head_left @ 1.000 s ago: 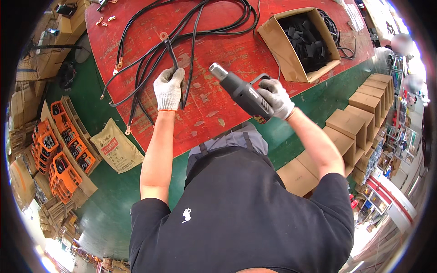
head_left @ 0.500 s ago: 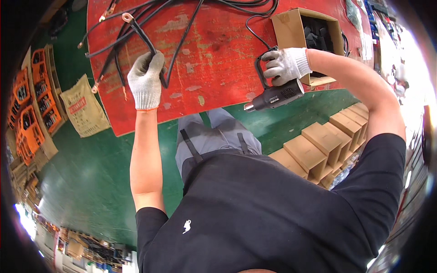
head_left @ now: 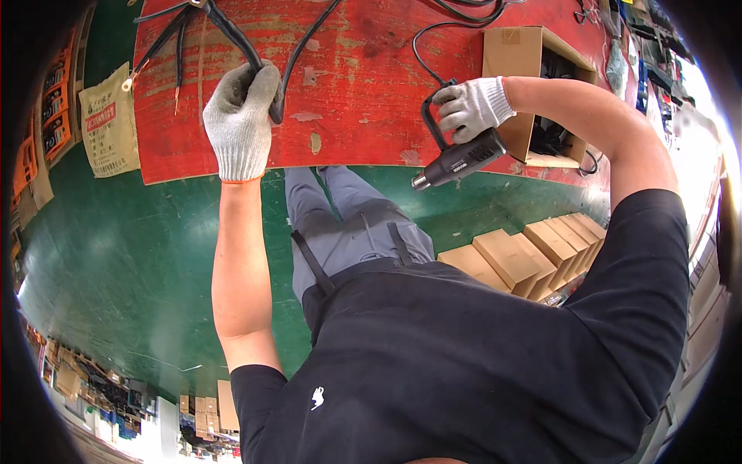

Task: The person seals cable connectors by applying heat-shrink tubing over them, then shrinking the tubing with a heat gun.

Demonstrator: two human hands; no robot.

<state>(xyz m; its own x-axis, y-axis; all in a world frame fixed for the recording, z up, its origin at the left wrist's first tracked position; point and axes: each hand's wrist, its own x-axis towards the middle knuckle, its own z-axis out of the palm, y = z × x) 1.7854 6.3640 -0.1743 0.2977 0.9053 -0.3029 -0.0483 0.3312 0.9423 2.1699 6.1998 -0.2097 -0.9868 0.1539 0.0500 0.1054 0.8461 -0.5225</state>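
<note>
In a knitted work glove, my left hand (head_left: 241, 124) is closed round a thick black cable (head_left: 236, 37) over the red tabletop (head_left: 355, 116). The cable runs up and left from my fingers toward the picture's upper edge, where a copper lug (head_left: 198, 3) just shows. My gloved right hand (head_left: 470, 107) grips the handle of a black heat gun (head_left: 468, 160). Its metal nozzle (head_left: 420, 182) points down and left, past the table's near edge. A thin black cord (head_left: 416, 50) leads up from the handle. More black cables lie at the upper left, one with a copper end (head_left: 127, 82).
An open cardboard box (head_left: 506, 66) holding dark items sits right of the heat gun. Several cardboard boxes (head_left: 506, 259) stand in a row beyond the near edge. At left are a printed sack (head_left: 108, 124) and orange racks (head_left: 56, 116) by the green floor (head_left: 131, 255).
The view has shifted, so the table and sack sit higher. The cable's lug has moved up to the picture's edge. Both hands keep their grips, and the heat gun stays at a similar tilt.
</note>
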